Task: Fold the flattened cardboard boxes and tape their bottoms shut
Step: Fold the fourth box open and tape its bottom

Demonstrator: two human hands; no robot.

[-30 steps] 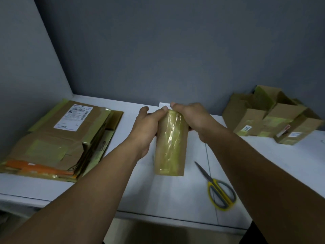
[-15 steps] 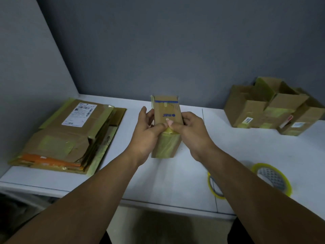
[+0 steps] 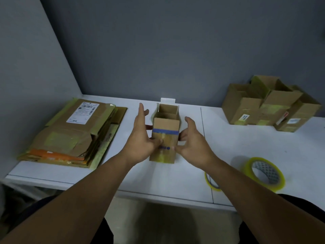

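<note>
Cardboard box looked light, crushy | I'd grab its side walls | left hand, right hand cupped it, fingers slack

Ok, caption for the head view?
Left hand and right hand flank an upright, open-topped small cardboard box on the table.
</note>
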